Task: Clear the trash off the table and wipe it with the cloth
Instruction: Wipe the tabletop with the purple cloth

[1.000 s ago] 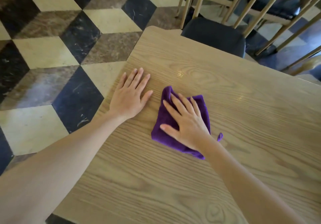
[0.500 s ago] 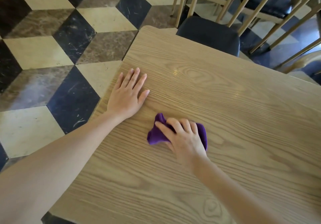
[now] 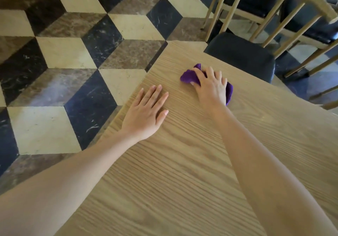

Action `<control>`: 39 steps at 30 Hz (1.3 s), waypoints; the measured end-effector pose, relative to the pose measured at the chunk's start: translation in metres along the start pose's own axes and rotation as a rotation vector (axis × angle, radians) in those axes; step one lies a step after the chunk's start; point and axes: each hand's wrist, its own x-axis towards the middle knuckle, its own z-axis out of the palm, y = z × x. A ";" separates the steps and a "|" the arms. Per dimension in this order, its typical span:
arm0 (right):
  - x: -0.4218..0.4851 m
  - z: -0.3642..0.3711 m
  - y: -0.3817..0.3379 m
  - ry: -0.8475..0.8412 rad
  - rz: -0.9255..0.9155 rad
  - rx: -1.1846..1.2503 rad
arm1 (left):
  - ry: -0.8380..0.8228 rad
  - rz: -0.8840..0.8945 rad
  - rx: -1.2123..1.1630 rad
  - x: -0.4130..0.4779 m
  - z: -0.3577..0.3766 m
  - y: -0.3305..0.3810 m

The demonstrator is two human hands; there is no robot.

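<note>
A purple cloth (image 3: pixel 189 76), bunched up, lies on the light wooden table (image 3: pixel 182 171) near its far left corner. My right hand (image 3: pixel 210 87) presses on top of it with fingers curled over the fabric, and most of the cloth is hidden under the palm. My left hand (image 3: pixel 146 113) rests flat on the table near the left edge, fingers apart, holding nothing. No trash shows on the tabletop.
A dark cushioned chair seat (image 3: pixel 241 56) is tucked against the table's far edge. More wooden chairs (image 3: pixel 274 6) with slatted backs stand behind it. A patterned tile floor (image 3: pixel 73 52) lies to the left of the table edge.
My right hand pulled the cloth toward me and bunched it, then pushed it away to the far corner. The left hand stayed flat in place. The camera view shifted.
</note>
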 end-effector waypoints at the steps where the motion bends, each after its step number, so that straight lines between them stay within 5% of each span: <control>1: 0.011 0.001 0.001 -0.003 -0.010 0.002 | -0.003 0.002 -0.004 0.000 -0.001 0.000; 19: 0.109 0.026 -0.069 -0.025 -0.036 0.081 | -0.014 0.000 0.035 0.000 0.000 -0.001; 39: -0.117 -0.051 0.231 0.029 0.866 -0.067 | -0.067 -0.009 0.005 0.001 -0.015 0.003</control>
